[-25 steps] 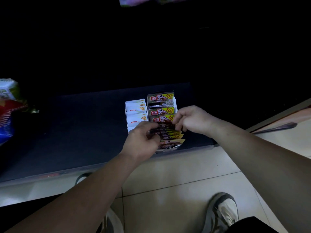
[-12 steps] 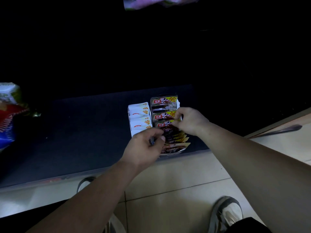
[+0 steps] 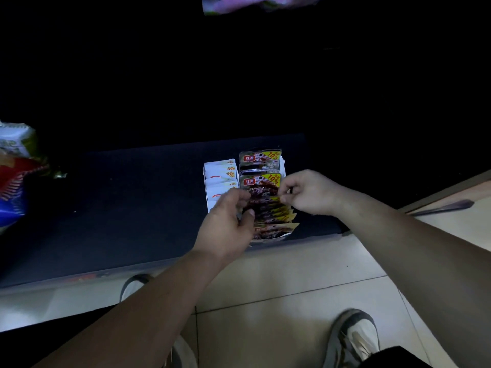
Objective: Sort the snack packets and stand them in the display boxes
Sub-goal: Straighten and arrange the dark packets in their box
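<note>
A white display box [image 3: 283,236] stands on the dark shelf [image 3: 119,208] near its front edge. It holds a row of dark snack packets [image 3: 265,208] with red labels and yellow corners, leaning forward. Beside it on the left stand several white packets [image 3: 219,172]. My left hand [image 3: 228,224] grips the left edges of the dark packets with curled fingers. My right hand [image 3: 308,192] pinches the right edge of one dark packet near the middle of the row. Another dark packet [image 3: 259,159] stands upright at the back.
Colourful snack bags [image 3: 16,176] lie at the shelf's far left. A pink bag [image 3: 252,4] hangs at the top. Pale floor tiles [image 3: 279,301] and my two shoes are below. A low ledge [image 3: 451,197] runs at the right.
Both hands have shifted slightly along the row of dark packets. My right hand has drawn back to the right edge, and the packets behind it now stand more upright.
</note>
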Available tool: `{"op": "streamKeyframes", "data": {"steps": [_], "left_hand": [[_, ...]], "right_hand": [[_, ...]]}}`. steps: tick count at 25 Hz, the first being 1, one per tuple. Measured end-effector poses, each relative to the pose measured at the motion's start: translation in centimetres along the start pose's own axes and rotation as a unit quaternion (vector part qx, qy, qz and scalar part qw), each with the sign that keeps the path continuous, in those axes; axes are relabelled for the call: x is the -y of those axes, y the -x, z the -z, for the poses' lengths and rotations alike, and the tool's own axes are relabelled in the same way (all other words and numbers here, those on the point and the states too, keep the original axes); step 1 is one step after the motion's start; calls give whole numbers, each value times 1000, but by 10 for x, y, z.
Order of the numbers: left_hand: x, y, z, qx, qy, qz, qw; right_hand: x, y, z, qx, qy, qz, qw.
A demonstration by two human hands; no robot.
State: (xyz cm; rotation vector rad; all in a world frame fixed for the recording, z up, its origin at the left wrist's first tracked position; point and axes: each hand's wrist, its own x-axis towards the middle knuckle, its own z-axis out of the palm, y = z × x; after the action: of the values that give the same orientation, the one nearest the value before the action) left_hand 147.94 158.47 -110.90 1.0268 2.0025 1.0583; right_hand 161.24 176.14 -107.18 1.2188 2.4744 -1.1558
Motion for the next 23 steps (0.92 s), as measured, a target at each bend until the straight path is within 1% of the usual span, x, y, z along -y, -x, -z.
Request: {"op": "streamKeyframes", "data": {"steps": [2, 4, 5, 6, 7, 8, 9, 11, 12, 13, 15, 16, 17, 19, 20, 23], "left_hand": [[-2, 2, -1, -15, -53, -45, 997], [-3, 2, -3, 2, -56, -43, 998], [-2, 2, -4, 12, -44, -23, 999], [-2, 2, -4, 17, -30, -2, 999], [-1, 2, -4, 15, -15, 13, 1000], [-2, 1, -4, 13, -2, 22, 1000], [-3, 0, -3, 12, 12, 29, 999], [-5, -1, -2, 12, 29, 34, 999], [-5, -1, -1, 10, 31, 30, 999], [-5, -1, -2, 8, 30, 26, 999], [-3, -2, -2, 7, 24, 25, 999], [-2, -2, -1, 7, 22, 26, 999], [-1, -2, -1, 8, 20, 28, 999], [-1, -3, -2, 8, 19, 25, 999], [0, -3, -3, 8, 23, 23, 999], [-1, -3, -6, 10, 44, 24, 999]], "right_hand": [[3, 5, 6, 53, 15, -24, 998], [5, 6, 14, 98, 9, -52, 994], [6, 4, 16, 85, -14, -58, 995], [5, 1, 16, 39, -36, -54, 997], [3, -3, 13, -27, -33, -35, 998], [3, -6, 10, -82, -2, -10, 997], [2, -9, 5, -96, 29, 8, 995], [7, -11, -5, -55, 55, 26, 997], [10, -12, -9, -42, 50, 25, 998], [13, -12, -9, -50, 44, 25, 997], [16, -13, -10, -97, 62, 26, 993], [18, -14, -9, -105, 80, 19, 991], [18, -15, -9, -92, 85, 1, 992], [15, -14, -9, -52, 63, -47, 996], [13, -14, -8, -46, 50, -62, 996], [4, -12, -4, -54, 13, -62, 997]]}}
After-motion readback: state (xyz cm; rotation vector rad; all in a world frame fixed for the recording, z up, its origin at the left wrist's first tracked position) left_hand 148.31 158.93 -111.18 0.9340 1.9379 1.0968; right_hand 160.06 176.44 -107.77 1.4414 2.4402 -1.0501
